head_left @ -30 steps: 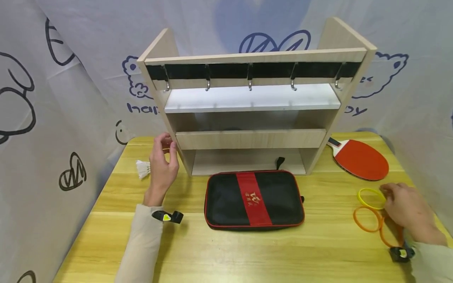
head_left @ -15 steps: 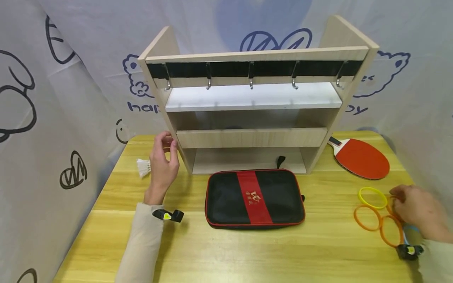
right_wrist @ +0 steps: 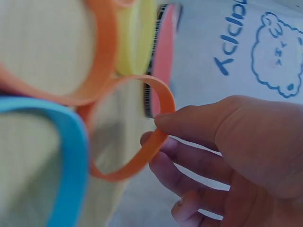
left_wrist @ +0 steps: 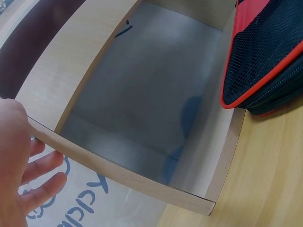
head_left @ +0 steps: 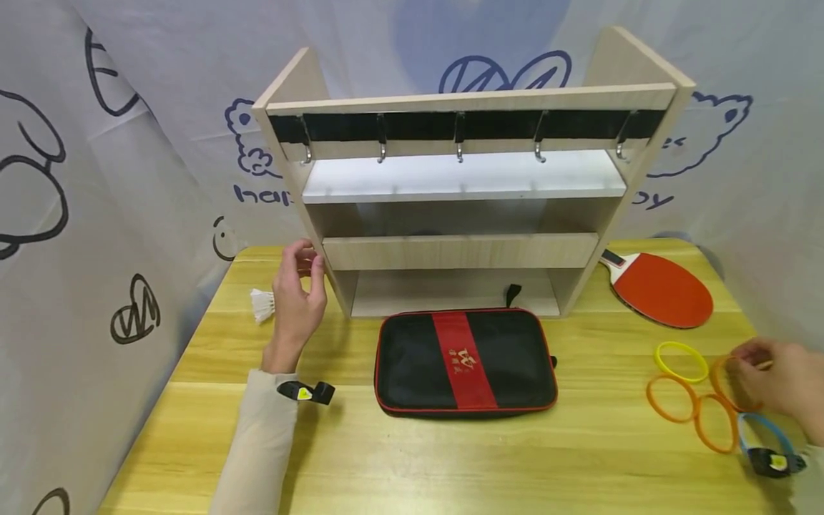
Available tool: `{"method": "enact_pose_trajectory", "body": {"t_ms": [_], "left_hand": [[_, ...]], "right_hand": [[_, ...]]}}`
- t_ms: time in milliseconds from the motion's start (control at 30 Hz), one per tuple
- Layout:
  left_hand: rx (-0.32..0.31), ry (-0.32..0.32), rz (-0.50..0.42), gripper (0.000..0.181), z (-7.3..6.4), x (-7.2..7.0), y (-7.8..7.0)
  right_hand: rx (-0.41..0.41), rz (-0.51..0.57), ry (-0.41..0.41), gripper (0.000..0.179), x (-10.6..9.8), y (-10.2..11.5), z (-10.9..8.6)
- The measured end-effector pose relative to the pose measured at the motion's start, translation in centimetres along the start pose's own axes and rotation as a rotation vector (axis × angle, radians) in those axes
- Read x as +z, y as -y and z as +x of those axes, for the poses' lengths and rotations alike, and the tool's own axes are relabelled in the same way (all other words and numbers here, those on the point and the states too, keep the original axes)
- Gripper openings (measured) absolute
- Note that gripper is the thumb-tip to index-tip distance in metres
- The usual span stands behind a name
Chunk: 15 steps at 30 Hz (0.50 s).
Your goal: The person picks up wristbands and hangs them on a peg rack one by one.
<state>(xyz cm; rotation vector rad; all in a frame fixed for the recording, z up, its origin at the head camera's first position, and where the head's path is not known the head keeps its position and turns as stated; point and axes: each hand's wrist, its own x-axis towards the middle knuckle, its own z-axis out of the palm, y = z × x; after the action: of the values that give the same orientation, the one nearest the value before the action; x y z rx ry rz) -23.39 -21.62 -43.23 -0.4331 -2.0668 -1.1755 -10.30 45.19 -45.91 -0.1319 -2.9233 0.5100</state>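
Observation:
My right hand (head_left: 782, 375) pinches an orange ring (right_wrist: 165, 97) between thumb and fingertips in the right wrist view. That ring is tilted, its near edge raised. Around it lie a yellow ring (head_left: 681, 361), an orange ring (head_left: 649, 397), another orange ring (head_left: 698, 422) and a blue ring (head_left: 772, 428), partly covered by the wrist camera. My left hand (head_left: 297, 304) is at the left side panel of a wooden shelf (head_left: 460, 252), fingers loosely bent along its outer face. In the left wrist view, the thumb side overlaps the panel edge (left_wrist: 109, 165).
A black case (head_left: 412, 363) with a red stripe lies in front of the shelf. Several metal hooks (head_left: 460, 151) hang along its top rail. A red table tennis bat (head_left: 663, 290) lies to the right, and a white shuttlecock (head_left: 262, 305) is left of my left hand.
My right hand has moved right, away from the yellow ring, and now holds an orange ring. The blue ring has come into view beneath the wrist. The left hand stays put.

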Motion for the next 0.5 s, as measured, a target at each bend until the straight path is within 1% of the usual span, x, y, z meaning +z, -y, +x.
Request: {"method": "enact_pose_trajectory", "body": {"t_ms": [33, 100, 200, 267, 367, 500], "left_hand": [[0.003, -0.001, 0.0, 0.025, 0.0, 0.0, 0.0], [0.008, -0.005, 0.001, 0.024, 0.0, 0.0, 0.0], [0.013, -0.009, 0.0, 0.024, 0.0, 0.0, 0.1], [0.012, -0.009, -0.001, 0.024, 0.0, -0.1, 0.1], [0.009, -0.004, 0.002, 0.024, 0.0, -0.1, 0.1], [0.009, 0.002, 0.009, 0.024, 0.0, -0.1, 0.1]], "right_hand": [[-0.015, 0.021, -0.025, 0.006, -0.1, 0.0, 0.0], [-0.07, 0.081, -0.085, 0.007, 0.0, -0.3, 0.1], [-0.09, 0.167, -0.152, 0.006, 0.3, -0.9, 0.3], [-0.072, 0.199, -0.179, 0.004, 0.5, -1.2, 0.3], [-0.026, 0.195, -0.185, 0.004, 0.3, -0.9, 0.2], [0.015, 0.185, -0.167, 0.016, -0.4, 0.4, 0.0]]}}
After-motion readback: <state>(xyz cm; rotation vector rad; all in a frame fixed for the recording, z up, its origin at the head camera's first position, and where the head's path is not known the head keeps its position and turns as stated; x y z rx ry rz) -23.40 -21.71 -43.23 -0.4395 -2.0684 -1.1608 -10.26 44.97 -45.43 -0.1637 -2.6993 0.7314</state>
